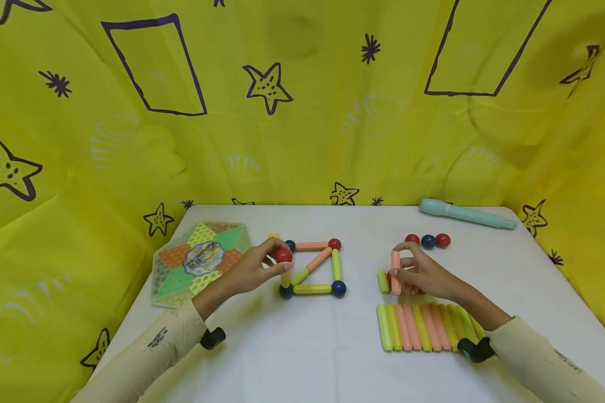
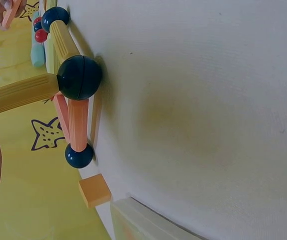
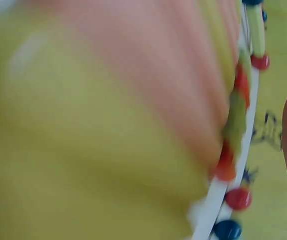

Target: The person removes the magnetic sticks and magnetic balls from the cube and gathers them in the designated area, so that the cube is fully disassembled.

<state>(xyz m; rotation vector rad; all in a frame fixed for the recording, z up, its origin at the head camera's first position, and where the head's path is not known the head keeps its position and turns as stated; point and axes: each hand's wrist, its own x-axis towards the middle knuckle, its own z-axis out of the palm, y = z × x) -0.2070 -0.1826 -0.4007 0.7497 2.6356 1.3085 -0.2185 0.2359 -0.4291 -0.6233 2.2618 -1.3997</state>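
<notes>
My left hand pinches a red ball on top of an upright yellow stick. That stick rises from a blue ball at the near left corner of a flat frame of sticks and balls. The frame has a pink stick at the back, a green stick on the right, a yellow stick in front and a two-coloured diagonal. Off to the right, my right hand grips an upright pink stick between thumb and fingers. Behind it, a short green stick is partly hidden.
Several sticks lie in a row below my right hand. Red and blue balls stand behind it, near a teal pen-like object. A patterned hexagonal box lies at left, with an orange block nearby.
</notes>
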